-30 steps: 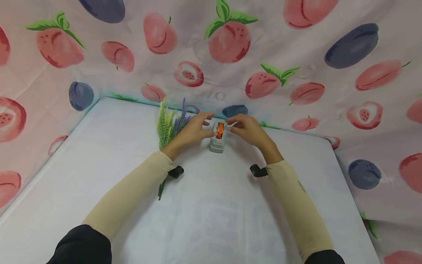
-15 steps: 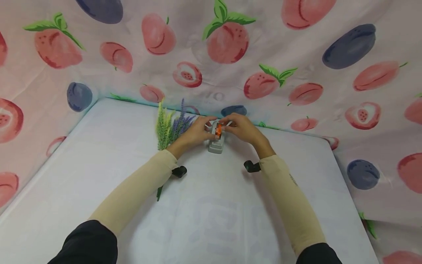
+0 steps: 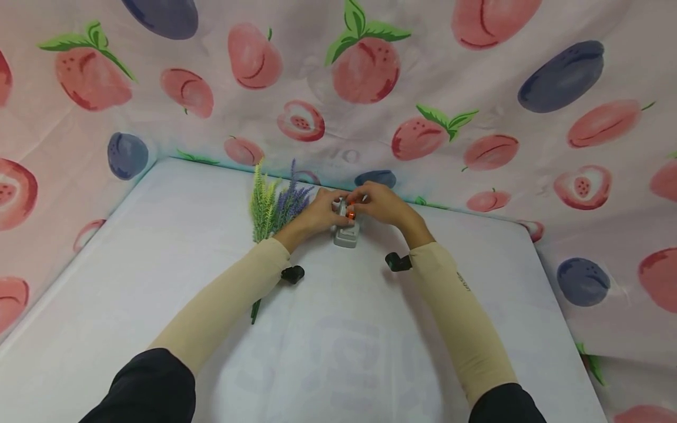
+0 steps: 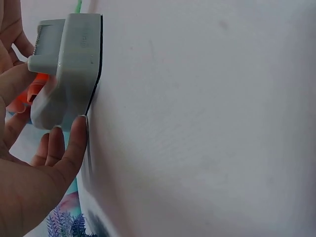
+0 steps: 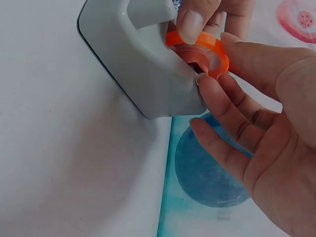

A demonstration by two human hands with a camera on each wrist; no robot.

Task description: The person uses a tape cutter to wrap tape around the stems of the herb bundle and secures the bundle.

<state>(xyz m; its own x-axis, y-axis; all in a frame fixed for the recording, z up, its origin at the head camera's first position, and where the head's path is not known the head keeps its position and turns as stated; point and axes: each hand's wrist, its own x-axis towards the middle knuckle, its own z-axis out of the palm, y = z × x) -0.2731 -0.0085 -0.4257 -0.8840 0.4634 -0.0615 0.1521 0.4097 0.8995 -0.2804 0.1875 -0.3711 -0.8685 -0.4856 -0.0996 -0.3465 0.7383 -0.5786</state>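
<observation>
A grey tape dispenser (image 3: 346, 238) stands at the back of the white table, an orange ring-shaped tape roll (image 5: 220, 48) at its opening. My left hand (image 3: 319, 212) holds the dispenser from the left; in the left wrist view its fingertips lie along the grey body (image 4: 81, 69). A thumb seen at the top of the right wrist view lies against the orange ring. From the right, my right hand (image 3: 387, 205) pinches the ring between thumb and fingers, its other fingertips close to the dispenser's end. Fingers hide part of the roll.
Artificial yellow-green and purple flower stems (image 3: 267, 205) lie left of the dispenser, partly under the left forearm. A fruit-patterned cloth (image 3: 365, 135) hangs right behind the table's back edge. Black wrist cameras (image 3: 399, 262) sit on both sleeves.
Both hands have closed in on the dispenser. The right hand has moved left onto the orange roll, and the left hand has shifted slightly right. Less of the orange shows now.
</observation>
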